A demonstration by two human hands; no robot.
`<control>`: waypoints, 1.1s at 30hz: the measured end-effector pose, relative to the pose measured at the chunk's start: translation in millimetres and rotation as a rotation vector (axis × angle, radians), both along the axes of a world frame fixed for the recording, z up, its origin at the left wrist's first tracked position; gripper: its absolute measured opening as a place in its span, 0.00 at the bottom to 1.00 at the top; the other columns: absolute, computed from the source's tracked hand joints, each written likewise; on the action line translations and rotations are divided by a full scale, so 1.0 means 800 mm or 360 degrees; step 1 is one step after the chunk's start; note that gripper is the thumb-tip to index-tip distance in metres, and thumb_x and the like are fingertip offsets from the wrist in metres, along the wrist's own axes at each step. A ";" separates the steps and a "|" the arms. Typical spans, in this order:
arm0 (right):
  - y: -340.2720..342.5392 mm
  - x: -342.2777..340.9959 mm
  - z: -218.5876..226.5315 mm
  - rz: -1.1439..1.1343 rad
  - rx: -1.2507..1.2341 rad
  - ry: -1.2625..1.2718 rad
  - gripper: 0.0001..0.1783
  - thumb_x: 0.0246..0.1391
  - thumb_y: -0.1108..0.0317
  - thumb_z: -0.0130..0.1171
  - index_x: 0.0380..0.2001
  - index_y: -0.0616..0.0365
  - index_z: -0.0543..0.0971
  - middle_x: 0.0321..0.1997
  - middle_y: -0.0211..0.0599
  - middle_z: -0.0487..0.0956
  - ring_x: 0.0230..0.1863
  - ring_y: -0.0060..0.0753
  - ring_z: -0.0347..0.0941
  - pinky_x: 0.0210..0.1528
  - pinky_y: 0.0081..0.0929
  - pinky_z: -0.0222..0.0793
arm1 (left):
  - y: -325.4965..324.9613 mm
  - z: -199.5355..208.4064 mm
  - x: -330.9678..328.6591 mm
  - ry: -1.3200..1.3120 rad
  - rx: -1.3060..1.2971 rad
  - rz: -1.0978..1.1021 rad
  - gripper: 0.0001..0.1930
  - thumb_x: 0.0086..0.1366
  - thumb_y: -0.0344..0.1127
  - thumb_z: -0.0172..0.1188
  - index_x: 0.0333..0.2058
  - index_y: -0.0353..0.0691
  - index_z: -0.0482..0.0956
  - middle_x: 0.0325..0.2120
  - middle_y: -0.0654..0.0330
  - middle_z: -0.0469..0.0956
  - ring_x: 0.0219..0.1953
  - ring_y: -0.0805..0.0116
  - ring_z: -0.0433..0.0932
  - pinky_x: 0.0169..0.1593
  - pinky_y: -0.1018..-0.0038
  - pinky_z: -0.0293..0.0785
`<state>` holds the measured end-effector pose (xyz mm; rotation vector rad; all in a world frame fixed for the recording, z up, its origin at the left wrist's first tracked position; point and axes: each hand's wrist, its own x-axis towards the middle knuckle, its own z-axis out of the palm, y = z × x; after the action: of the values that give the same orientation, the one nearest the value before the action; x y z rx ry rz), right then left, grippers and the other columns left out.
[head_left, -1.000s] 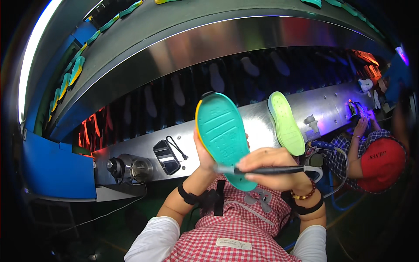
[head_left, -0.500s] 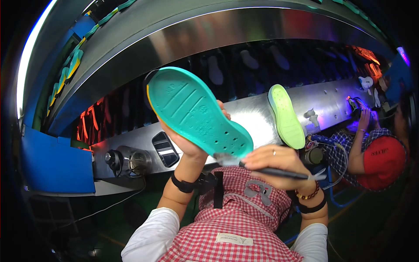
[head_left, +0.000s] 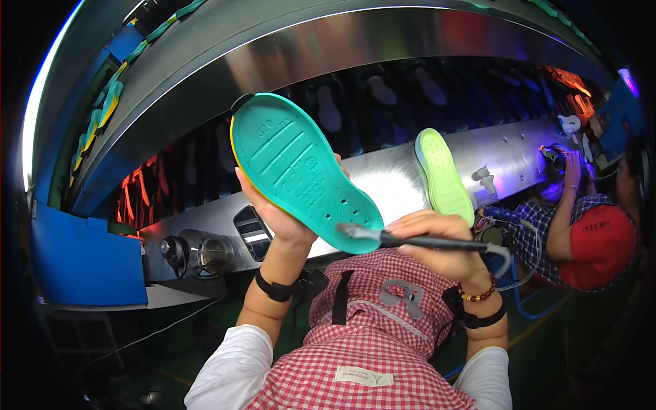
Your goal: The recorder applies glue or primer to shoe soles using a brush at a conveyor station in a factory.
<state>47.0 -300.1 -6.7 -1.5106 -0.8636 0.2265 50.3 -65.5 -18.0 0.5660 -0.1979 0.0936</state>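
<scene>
Mid-frame, my left hand [head_left: 283,215] grips a teal sole [head_left: 301,171] by its edge; it looks light, flexible. My right hand [head_left: 441,242] pinches a brush [head_left: 417,240].

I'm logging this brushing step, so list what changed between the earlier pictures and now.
The left hand has tipped the teal shoe sole from nearly upright to slanting, its upper end swung left and its lower end down to the right. The right hand kept its hold on the brush, whose bristles now meet the sole's lower end. The light green sole on the metal machine stayed put.
</scene>
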 end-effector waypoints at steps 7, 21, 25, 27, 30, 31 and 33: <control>-0.004 0.007 -0.011 0.0093 0.0234 0.0361 0.12 0.43 0.79 0.63 0.35 0.65 0.80 0.39 0.41 0.81 0.52 0.39 0.71 0.56 0.33 0.66 | -0.007 0.016 -0.003 0.0212 -0.0103 -0.0098 0.48 0.56 0.76 0.28 0.56 0.37 0.64 0.46 0.41 0.71 0.44 0.49 0.74 0.47 0.57 0.72; 0.004 -0.001 0.030 0.0080 -0.0037 0.0144 0.14 0.40 0.82 0.64 0.34 0.66 0.80 0.39 0.49 0.80 0.44 0.37 0.78 0.49 0.29 0.73 | 0.009 -0.050 -0.024 0.0269 0.0173 -0.0727 0.29 0.62 0.47 0.50 0.57 0.34 0.62 0.47 0.50 0.72 0.48 0.61 0.74 0.51 0.67 0.72; 0.007 0.000 0.029 0.0534 -0.0185 -0.0041 0.13 0.41 0.79 0.65 0.35 0.63 0.81 0.40 0.46 0.80 0.44 0.40 0.78 0.47 0.28 0.74 | 0.012 -0.032 -0.023 0.0550 0.0143 -0.1065 0.29 0.61 0.45 0.51 0.56 0.31 0.63 0.45 0.48 0.74 0.42 0.64 0.78 0.45 0.71 0.76; -0.002 0.003 0.033 0.0809 -0.0159 -0.0071 0.13 0.42 0.79 0.65 0.35 0.63 0.81 0.40 0.46 0.80 0.43 0.40 0.78 0.46 0.28 0.75 | 0.013 -0.020 -0.024 0.0615 0.0198 -0.1122 0.28 0.62 0.44 0.52 0.54 0.29 0.65 0.44 0.48 0.74 0.39 0.65 0.79 0.42 0.72 0.77; -0.013 0.011 0.040 0.0523 -0.0157 -0.0077 0.12 0.43 0.79 0.63 0.36 0.62 0.81 0.41 0.47 0.80 0.43 0.40 0.78 0.46 0.29 0.74 | 0.014 -0.010 -0.025 0.0695 0.0446 -0.1136 0.26 0.62 0.43 0.52 0.54 0.30 0.65 0.44 0.49 0.74 0.42 0.65 0.77 0.44 0.71 0.76; -0.014 0.015 0.041 0.0510 -0.0316 -0.0085 0.13 0.43 0.79 0.62 0.37 0.62 0.81 0.41 0.47 0.80 0.43 0.40 0.78 0.47 0.28 0.74 | 0.013 -0.008 -0.026 0.0664 0.0576 -0.1148 0.27 0.62 0.44 0.52 0.54 0.30 0.65 0.45 0.49 0.74 0.42 0.65 0.77 0.44 0.71 0.76; -0.020 0.018 0.046 0.0714 -0.0530 -0.0134 0.16 0.43 0.79 0.62 0.39 0.61 0.80 0.42 0.45 0.80 0.43 0.40 0.79 0.46 0.28 0.74 | 0.011 -0.006 -0.027 0.0575 0.0844 -0.1122 0.28 0.62 0.44 0.52 0.55 0.30 0.65 0.46 0.49 0.73 0.44 0.65 0.76 0.45 0.71 0.75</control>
<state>61.4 -316.0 30.3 -1.6224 -1.2765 0.6661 28.9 -56.8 -22.8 0.9963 -0.0576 -0.7612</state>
